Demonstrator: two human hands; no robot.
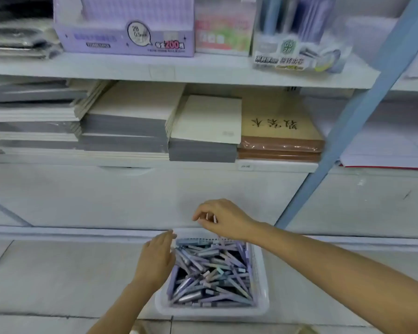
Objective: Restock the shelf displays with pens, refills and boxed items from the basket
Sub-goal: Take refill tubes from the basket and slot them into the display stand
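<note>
on the floor tiles closest in sits the basket (261, 306), heaped with lilac and grey pens (210, 273). the left hand (158, 259) lies at its left rim with fingers nearly straight, gripping nothing that shows. just past the far rim the right hand (223, 219) hovers with fingers curled, pinching what look like two thin pale sticks (210, 217), pens or refills, too blurred to tell. this looks like the picking step: stock is lifted out, not yet shelved. beyond, notebooks (130, 116) fill the lower shelf, and above them stand a lilac box (123, 32) and a clear pen pack (297, 37). the next move likely calls for raising the pinch to the matching display up there, keeping the sticks parallel so none slips.
</note>
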